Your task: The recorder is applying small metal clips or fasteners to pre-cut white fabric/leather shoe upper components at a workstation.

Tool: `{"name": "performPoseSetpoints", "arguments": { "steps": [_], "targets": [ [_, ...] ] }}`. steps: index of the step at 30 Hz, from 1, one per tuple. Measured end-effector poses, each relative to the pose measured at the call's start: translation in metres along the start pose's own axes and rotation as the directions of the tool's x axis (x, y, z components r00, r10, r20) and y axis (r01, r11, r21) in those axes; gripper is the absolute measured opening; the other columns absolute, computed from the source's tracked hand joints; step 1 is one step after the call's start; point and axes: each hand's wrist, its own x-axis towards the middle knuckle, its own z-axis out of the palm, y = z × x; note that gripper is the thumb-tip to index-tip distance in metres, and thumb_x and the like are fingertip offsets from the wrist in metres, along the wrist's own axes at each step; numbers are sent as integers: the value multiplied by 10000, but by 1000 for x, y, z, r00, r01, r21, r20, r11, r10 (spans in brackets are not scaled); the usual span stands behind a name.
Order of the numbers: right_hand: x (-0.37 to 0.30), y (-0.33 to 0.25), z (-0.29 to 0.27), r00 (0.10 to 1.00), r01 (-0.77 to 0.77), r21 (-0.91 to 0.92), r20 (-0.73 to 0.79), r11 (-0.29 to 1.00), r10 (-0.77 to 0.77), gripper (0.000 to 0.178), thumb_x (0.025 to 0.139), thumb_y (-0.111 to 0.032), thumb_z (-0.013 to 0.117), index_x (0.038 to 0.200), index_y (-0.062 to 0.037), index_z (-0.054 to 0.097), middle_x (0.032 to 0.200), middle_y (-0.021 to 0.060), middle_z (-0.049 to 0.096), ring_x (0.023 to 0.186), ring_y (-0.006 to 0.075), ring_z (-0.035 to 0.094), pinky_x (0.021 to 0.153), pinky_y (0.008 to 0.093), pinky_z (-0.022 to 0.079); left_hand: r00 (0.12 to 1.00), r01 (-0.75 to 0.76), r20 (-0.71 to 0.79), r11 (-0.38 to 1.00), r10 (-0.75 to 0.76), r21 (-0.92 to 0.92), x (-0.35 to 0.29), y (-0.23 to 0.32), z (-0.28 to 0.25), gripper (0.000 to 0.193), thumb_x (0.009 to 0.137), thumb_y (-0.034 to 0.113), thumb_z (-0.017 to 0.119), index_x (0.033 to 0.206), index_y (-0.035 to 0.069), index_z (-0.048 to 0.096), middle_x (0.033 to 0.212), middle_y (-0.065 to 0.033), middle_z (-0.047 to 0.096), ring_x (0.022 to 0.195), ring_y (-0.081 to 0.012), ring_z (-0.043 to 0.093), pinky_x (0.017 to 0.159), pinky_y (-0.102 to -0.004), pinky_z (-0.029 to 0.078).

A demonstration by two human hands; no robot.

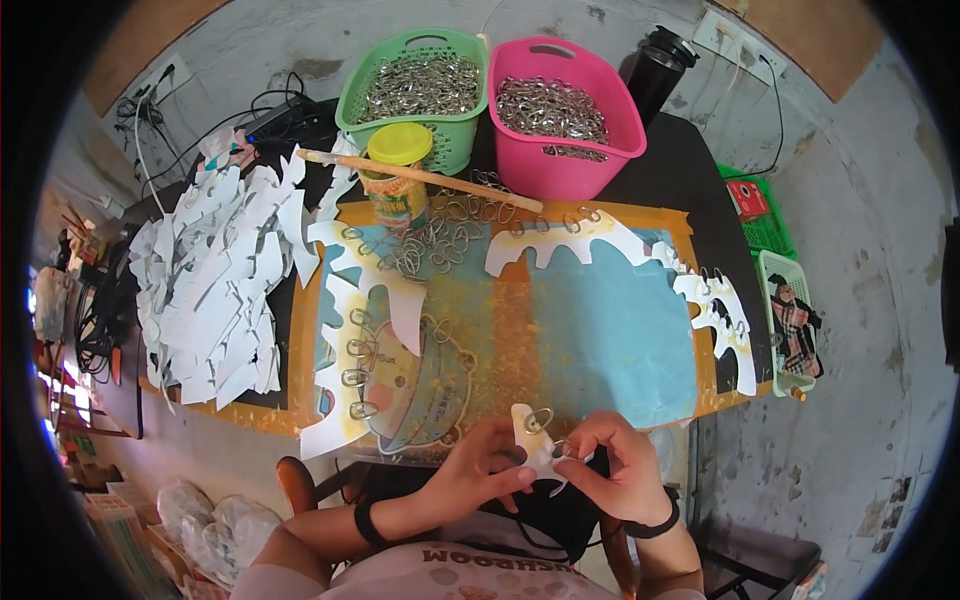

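Close to my body, above the near edge of the table, I hold a small white cut-out piece [536,452] with yellowish stains. My left hand [487,466] has its fingers closed on the piece's left side. A metal ring [539,419] stands on its upper part. At the right side of the piece, my right hand [618,464] pinches another small metal ring [562,449] between thumb and forefinger. White scalloped strips with rings along their stained edges lie on the board: a left strip [340,425], a far strip [575,240] and a right strip [738,345].
Loose metal rings [450,235] are heaped beside a yellow-lidded jar [398,185], under a wooden stick [430,180]. Behind stand a green basket [455,150] and a pink basket [560,178] full of rings. White cut-outs [215,290] pile up left; a black bottle [657,75] stands far right.
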Motion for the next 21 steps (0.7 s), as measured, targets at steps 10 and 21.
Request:
{"name": "performPoseSetpoints", "arguments": {
  "steps": [10,21],
  "targets": [
    [9,-18,11,995,-87,-108,35,990,91,162,820,-78,715,895,-27,581,795,96,589,699,254,570,671,360,456,946,-323,112,873,303,365,8,21,7,154,948,162,623,984,15,656,753,4,607,633,-53,555,512,-206,436],
    [-4,19,21,934,207,421,182,883,-306,75,873,-56,646,851,11,623,784,95,562,736,264,492,693,359,379,943,40,328,963,51,-266,8,21,2,194,970,197,582,954,4,600,765,-71,641,568,-115,599,455,-240,460]
  ]
}}
